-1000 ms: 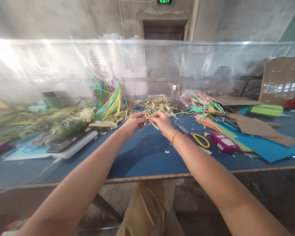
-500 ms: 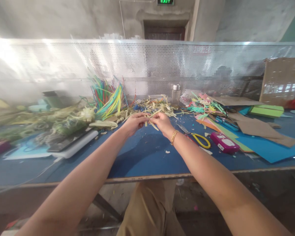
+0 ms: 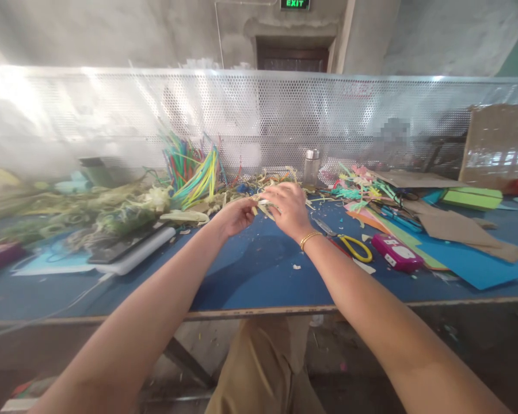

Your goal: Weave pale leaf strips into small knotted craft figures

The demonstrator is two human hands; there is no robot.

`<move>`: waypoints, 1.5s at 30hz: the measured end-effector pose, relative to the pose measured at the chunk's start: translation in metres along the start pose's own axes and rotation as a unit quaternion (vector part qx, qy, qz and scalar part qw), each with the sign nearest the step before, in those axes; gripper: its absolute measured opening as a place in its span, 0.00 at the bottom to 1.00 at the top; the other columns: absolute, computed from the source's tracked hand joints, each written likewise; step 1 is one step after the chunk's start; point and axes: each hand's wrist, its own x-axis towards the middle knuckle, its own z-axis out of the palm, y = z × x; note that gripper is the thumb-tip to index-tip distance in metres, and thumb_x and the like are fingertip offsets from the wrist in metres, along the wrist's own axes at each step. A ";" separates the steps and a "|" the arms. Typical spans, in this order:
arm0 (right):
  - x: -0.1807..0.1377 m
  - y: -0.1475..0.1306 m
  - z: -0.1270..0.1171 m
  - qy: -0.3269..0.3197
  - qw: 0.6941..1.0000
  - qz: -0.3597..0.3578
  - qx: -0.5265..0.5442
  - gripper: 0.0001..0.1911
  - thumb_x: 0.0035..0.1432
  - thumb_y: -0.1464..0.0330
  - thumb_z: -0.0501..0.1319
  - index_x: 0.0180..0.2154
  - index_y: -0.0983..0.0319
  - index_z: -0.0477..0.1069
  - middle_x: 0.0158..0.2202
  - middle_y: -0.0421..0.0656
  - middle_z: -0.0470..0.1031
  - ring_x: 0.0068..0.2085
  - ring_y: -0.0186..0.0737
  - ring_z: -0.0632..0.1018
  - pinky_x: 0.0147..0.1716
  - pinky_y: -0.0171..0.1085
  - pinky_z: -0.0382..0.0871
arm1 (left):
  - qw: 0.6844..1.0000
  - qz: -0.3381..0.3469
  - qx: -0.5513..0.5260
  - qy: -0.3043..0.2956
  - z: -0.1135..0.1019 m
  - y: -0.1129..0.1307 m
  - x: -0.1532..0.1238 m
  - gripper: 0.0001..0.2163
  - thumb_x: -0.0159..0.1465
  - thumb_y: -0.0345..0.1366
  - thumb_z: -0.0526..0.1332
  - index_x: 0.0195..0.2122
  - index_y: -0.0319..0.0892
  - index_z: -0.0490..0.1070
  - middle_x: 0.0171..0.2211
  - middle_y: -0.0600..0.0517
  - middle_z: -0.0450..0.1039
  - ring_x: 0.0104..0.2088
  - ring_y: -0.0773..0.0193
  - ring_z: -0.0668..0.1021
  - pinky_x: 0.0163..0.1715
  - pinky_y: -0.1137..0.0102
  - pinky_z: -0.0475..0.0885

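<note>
Over the middle of the blue table my left hand (image 3: 235,217) pinches a pale yellow-green strip (image 3: 266,211), thin and flat like a piece of dried leaf or paper. My right hand (image 3: 288,208), with a gold bracelet at the wrist, curves over the same strip from the right, its thumb beneath and its fingers on top. Both hands meet at the strip, and its far part is hidden behind the right fingers. Scissors with yellow handles (image 3: 356,248) lie on the table just right of my right wrist.
Bundled colourful pipe cleaners (image 3: 194,172) stand back left, near a heap of pale fibres (image 3: 129,213) and a white-edged tablet-like device (image 3: 136,253). A glass bottle (image 3: 311,167) stands behind my hands. On the right lie a purple box (image 3: 397,252) and blue paper (image 3: 470,261).
My right hand has risen slightly, and its fingers have spread from a pinch to curve over the strip. My left hand stays nearly in place, still pinching. The view has shifted slightly.
</note>
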 end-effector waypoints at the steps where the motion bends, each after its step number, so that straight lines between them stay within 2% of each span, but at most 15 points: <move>1: 0.001 -0.001 -0.001 -0.011 1.000 -0.013 -0.013 0.15 0.61 0.70 0.59 0.48 0.48 0.74 0.53 0.37 0.74 0.56 0.49 0.65 0.54 0.53 0.55 | 1.000 -0.004 -0.004 0.001 0.000 0.000 0.000 0.08 0.51 0.19 0.62 0.24 0.39 0.69 0.17 0.57 0.65 0.17 0.77 0.66 0.14 0.82 0.62; 4: 0.002 -0.001 0.001 -0.018 0.999 -0.026 -0.018 0.09 0.63 0.63 0.59 0.43 0.49 0.77 0.50 0.36 0.77 0.54 0.48 0.66 0.54 0.52 0.53 | 1.000 -0.017 0.000 0.002 0.001 0.000 -0.001 0.07 0.52 0.20 0.61 0.24 0.38 0.69 0.17 0.56 0.66 0.17 0.76 0.67 0.14 0.82 0.61; 9: 0.000 0.000 0.005 -0.010 1.000 -0.004 0.020 0.11 0.63 0.59 0.59 0.35 0.53 0.79 0.41 0.38 0.80 0.49 0.45 0.69 0.53 0.47 0.53 | 0.998 0.013 0.058 -0.009 0.002 -0.005 -0.001 0.06 0.50 0.22 0.64 0.22 0.38 0.70 0.18 0.56 0.66 0.17 0.77 0.66 0.16 0.82 0.61; 12: -0.002 0.000 0.011 -0.001 0.997 0.063 0.042 0.15 0.63 0.57 0.57 0.31 0.56 0.77 0.37 0.40 0.80 0.45 0.43 0.70 0.49 0.44 0.55 | 0.988 0.081 0.127 -0.035 0.001 -0.009 -0.001 0.05 0.48 0.25 0.68 0.26 0.38 0.75 0.20 0.55 0.68 0.19 0.76 0.67 0.17 0.80 0.59; 15: -0.003 0.001 0.017 -0.004 0.989 0.130 0.076 0.17 0.63 0.57 0.57 0.29 0.58 0.75 0.34 0.41 0.79 0.40 0.41 0.72 0.45 0.40 0.58 | 0.966 0.145 0.207 -0.053 -0.002 -0.012 0.002 0.10 0.47 0.31 0.71 0.32 0.39 0.79 0.22 0.55 0.70 0.20 0.75 0.66 0.18 0.77 0.58; 21: -0.005 0.002 0.023 -0.025 0.968 0.216 0.127 0.18 0.61 0.54 0.59 0.28 0.60 0.74 0.27 0.40 0.76 0.31 0.36 0.73 0.37 0.36 0.59 | 0.933 0.187 0.294 -0.087 -0.011 -0.011 0.008 0.13 0.49 0.37 0.70 0.36 0.40 0.80 0.25 0.52 0.74 0.21 0.72 0.66 0.21 0.74 0.58; 24: -0.005 -0.001 0.018 -0.012 0.969 0.224 0.101 0.18 0.57 0.52 0.61 0.28 0.60 0.73 0.28 0.41 0.76 0.32 0.37 0.73 0.38 0.38 0.59 | 0.926 0.181 0.319 -0.092 -0.014 -0.009 0.009 0.12 0.48 0.37 0.70 0.34 0.40 0.80 0.25 0.51 0.74 0.22 0.71 0.67 0.22 0.73 0.58; 28: -0.003 -0.005 0.007 0.044 0.983 0.177 0.009 0.18 0.52 0.50 0.65 0.32 0.58 0.74 0.37 0.45 0.76 0.44 0.46 0.71 0.46 0.43 0.57 | 0.920 0.163 0.337 -0.114 -0.015 -0.004 0.005 0.11 0.47 0.35 0.69 0.32 0.40 0.80 0.24 0.51 0.74 0.21 0.71 0.66 0.21 0.73 0.57; 30: -0.001 -0.005 0.004 0.026 0.988 0.153 0.013 0.16 0.53 0.51 0.64 0.31 0.57 0.76 0.38 0.45 0.76 0.47 0.48 0.70 0.48 0.45 0.55 | 0.919 0.158 0.340 -0.120 -0.015 -0.002 0.002 0.10 0.47 0.35 0.69 0.32 0.41 0.80 0.24 0.52 0.74 0.21 0.71 0.66 0.21 0.73 0.57; 32: -0.001 -0.003 0.006 -0.015 0.985 0.162 0.063 0.15 0.55 0.52 0.64 0.30 0.56 0.76 0.33 0.42 0.77 0.44 0.46 0.73 0.47 0.44 0.57 | 0.919 0.155 0.341 -0.121 -0.015 0.000 0.001 0.10 0.47 0.35 0.69 0.32 0.41 0.80 0.24 0.52 0.73 0.21 0.71 0.67 0.21 0.73 0.58; 34: -0.001 0.001 0.010 -0.040 0.970 0.200 0.132 0.15 0.55 0.53 0.64 0.29 0.57 0.76 0.29 0.40 0.77 0.38 0.42 0.75 0.44 0.41 0.60 | 0.922 0.154 0.336 -0.118 -0.015 0.000 0.001 0.12 0.48 0.35 0.70 0.34 0.41 0.80 0.24 0.52 0.74 0.21 0.71 0.68 0.22 0.73 0.58; 36: -0.001 0.004 0.015 -0.038 0.950 0.241 0.194 0.15 0.54 0.53 0.64 0.28 0.58 0.75 0.28 0.40 0.77 0.34 0.39 0.76 0.40 0.39 0.62 | 0.928 0.158 0.318 -0.115 -0.015 -0.002 0.001 0.16 0.48 0.35 0.71 0.39 0.41 0.78 0.27 0.52 0.75 0.23 0.71 0.70 0.23 0.73 0.60; 38: -0.002 0.006 0.020 -0.022 0.932 0.273 0.238 0.16 0.53 0.53 0.65 0.26 0.59 0.74 0.26 0.40 0.77 0.32 0.38 0.76 0.38 0.38 0.64 | 0.933 0.166 0.296 -0.118 -0.013 -0.004 0.001 0.18 0.48 0.35 0.71 0.41 0.41 0.76 0.30 0.51 0.76 0.25 0.70 0.73 0.25 0.73 0.62; 41: -0.004 0.005 0.028 0.010 0.901 0.319 0.294 0.18 0.51 0.52 0.64 0.23 0.60 0.72 0.24 0.40 0.75 0.30 0.38 0.75 0.36 0.37 0.65 | 0.936 0.183 0.269 -0.136 -0.009 -0.008 0.000 0.19 0.46 0.33 0.73 0.40 0.40 0.75 0.34 0.51 0.77 0.31 0.68 0.76 0.31 0.72 0.67; 45: -0.006 -0.002 0.037 0.047 0.843 0.369 0.388 0.19 0.48 0.51 0.65 0.21 0.60 0.70 0.22 0.39 0.73 0.29 0.37 0.73 0.34 0.37 0.66 | 0.936 0.218 0.237 -0.143 -0.003 -0.015 -0.002 0.19 0.47 0.34 0.73 0.40 0.40 0.74 0.35 0.52 0.78 0.34 0.66 0.77 0.36 0.70 0.69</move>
